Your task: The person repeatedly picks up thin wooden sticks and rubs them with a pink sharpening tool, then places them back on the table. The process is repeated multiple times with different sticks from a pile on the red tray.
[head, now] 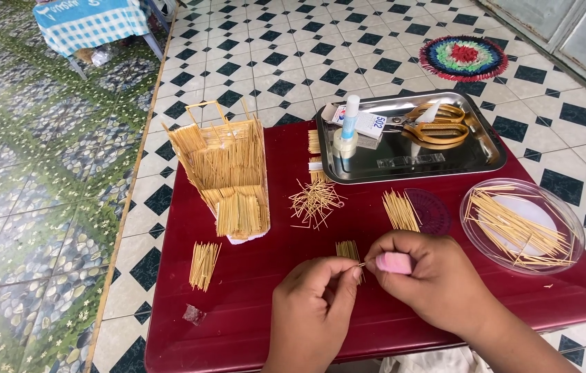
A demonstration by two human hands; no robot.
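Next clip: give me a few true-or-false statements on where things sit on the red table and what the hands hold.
1. The scissors lie in the metal tray. True.
2. The right hand holds a blue tool. False: the tool is pink.
3. The clear round lid holds loose sticks. True.
4. The stick house stands inside the tray. False: it stands on the red table, left of the tray.
5. The left hand pinches a thin stick. True.
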